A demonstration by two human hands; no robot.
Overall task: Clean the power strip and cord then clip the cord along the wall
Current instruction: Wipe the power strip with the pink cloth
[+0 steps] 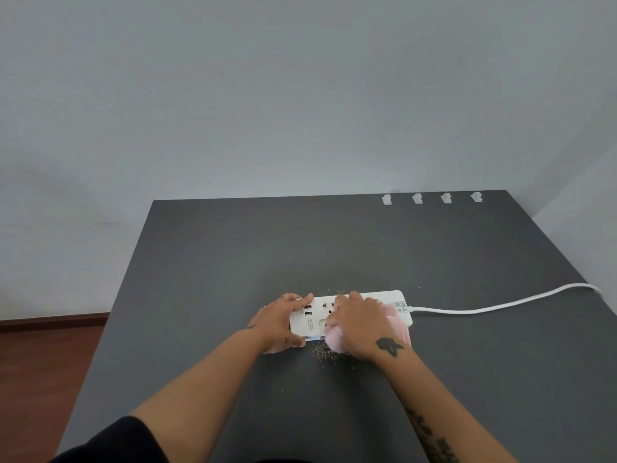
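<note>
A white power strip point(315, 316) lies flat on the dark grey table point(233, 262), its sockets facing up. My left hand point(278, 324) grips its left end, fingers over the far edge and thumb on the near edge. My right hand point(362, 324) presses a pink cloth point(335, 337) onto the middle of the strip. The white cord point(494, 307) leaves the strip's right end and runs to the table's right edge. Fine brown crumbs point(329, 355) are scattered on the table around the strip.
Several white cord clips point(431, 198) sit in a row at the table's far right edge, against the pale wall point(300, 95). Reddish wooden floor point(43, 362) shows to the left of the table.
</note>
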